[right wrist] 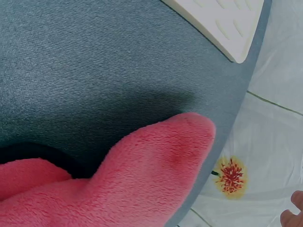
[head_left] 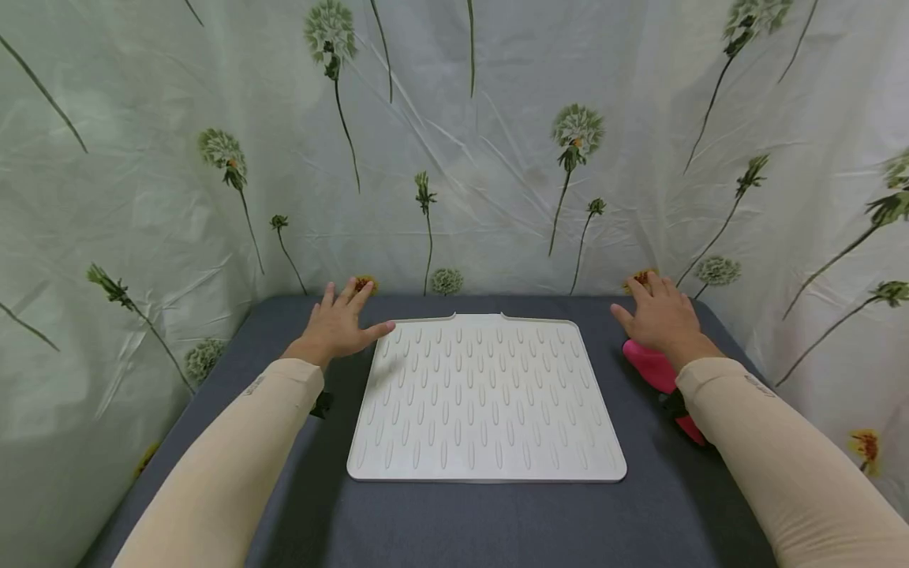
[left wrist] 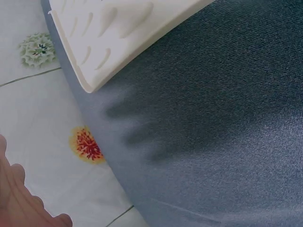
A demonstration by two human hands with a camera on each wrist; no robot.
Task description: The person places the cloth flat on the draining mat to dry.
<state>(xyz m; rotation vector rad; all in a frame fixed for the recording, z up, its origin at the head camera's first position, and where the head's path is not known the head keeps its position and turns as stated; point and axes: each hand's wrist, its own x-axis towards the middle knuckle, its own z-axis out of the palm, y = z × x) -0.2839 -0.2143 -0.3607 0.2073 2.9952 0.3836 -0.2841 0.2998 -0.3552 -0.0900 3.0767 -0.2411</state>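
Head view: the left hand [head_left: 337, 327] is hovering near a white rectangular ridged mat [head_left: 487, 402], the right hand [head_left: 663, 319] beside a pink fuzzy fabric bundle [head_left: 650, 368], both holding fingers [head_left: 360, 298] spread.

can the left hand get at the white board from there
Probably yes: the left hand looks empty, its fingers spread, near the far left corner of the white board, and nothing visible stands between them.
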